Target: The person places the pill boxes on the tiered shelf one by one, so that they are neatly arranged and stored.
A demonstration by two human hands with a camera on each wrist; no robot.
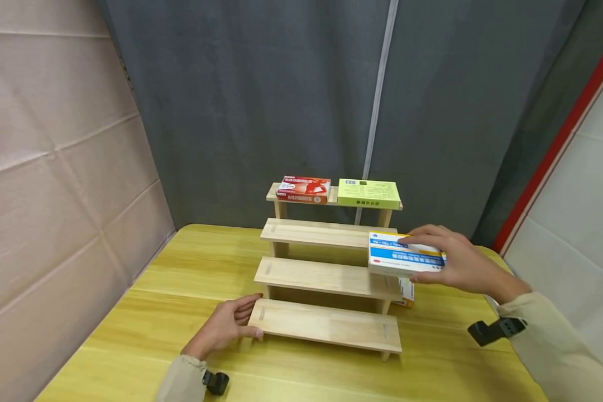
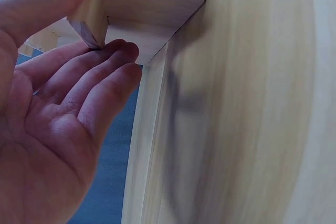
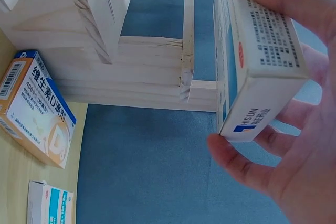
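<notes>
My right hand [image 1: 454, 257] pinches a white and blue medicine box [image 1: 389, 254] between thumb and fingers, at the right end of the upper steps. In the right wrist view the box [image 3: 273, 85] shows its printed narrow side and end. A four-step wooden stand [image 1: 326, 279] occupies the table. At the left end of its lowest step my left hand [image 1: 228, 324] holds the board, thumb at the front edge and fingers behind. On the top step lie a red medicine box [image 1: 304, 188] and, to its right, a yellow-green one [image 1: 368, 193].
Right of the stand, a vitamin D box [image 3: 39, 108] in white and orange sits on the wooden table [image 1: 176, 279]. Another white and teal box [image 3: 50, 203] is near it. A grey curtain [image 1: 261, 111] hangs behind the table; light cloth walls [image 1: 55, 195] flank it.
</notes>
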